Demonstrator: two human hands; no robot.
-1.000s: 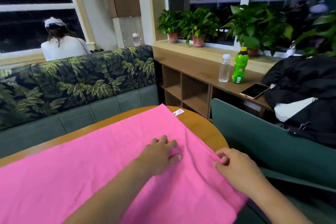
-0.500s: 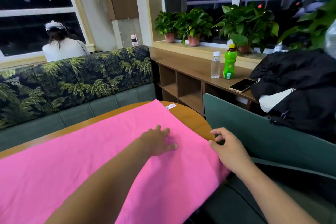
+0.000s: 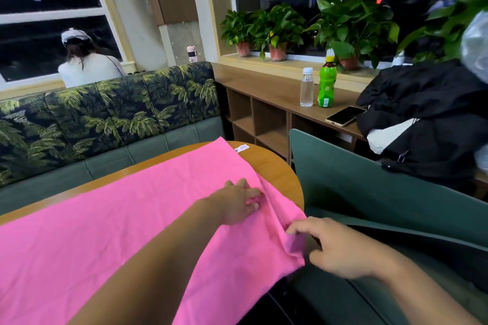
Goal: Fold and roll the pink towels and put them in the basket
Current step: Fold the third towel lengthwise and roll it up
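Observation:
A pink towel (image 3: 118, 232) lies spread flat over a round wooden table (image 3: 274, 169), with a small white tag at its far corner. My left hand (image 3: 235, 203) rests palm down on the towel near its right edge, fingers spread. My right hand (image 3: 340, 248) pinches the towel's right edge where it hangs off the table, lifting a small fold of cloth. No basket is in view.
A green chair back (image 3: 369, 179) stands just right of the table. A leaf-patterned sofa (image 3: 105, 124) runs behind it, with a person seated beyond. The wooden shelf (image 3: 269, 92) at right holds a clear bottle, a green bottle (image 3: 327, 84), a phone (image 3: 344, 115) and a black jacket (image 3: 427, 113).
My right hand has slid nearer along the towel's right edge and gathered a fold of it. My left hand stays pressed on the towel. The view has shifted slightly.

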